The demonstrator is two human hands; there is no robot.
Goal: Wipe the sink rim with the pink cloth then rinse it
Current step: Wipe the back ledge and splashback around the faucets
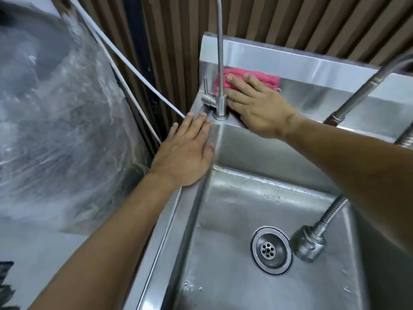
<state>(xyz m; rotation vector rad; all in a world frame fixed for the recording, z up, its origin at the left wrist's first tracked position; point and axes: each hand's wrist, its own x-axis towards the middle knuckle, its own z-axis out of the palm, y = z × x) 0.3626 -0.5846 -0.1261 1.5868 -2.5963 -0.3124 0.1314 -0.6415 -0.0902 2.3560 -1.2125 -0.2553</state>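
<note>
Had the right hand flat, fingers straight, pressing the pink cloth onto the sink rim at the far left corner, left hand resting open, could've easily snagged on the small tap just beside

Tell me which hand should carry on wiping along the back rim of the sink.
The right hand. It already presses the pink cloth flat against the back rim, beside the small tap. The left hand lies flat on the left rim, holding nothing.
</note>
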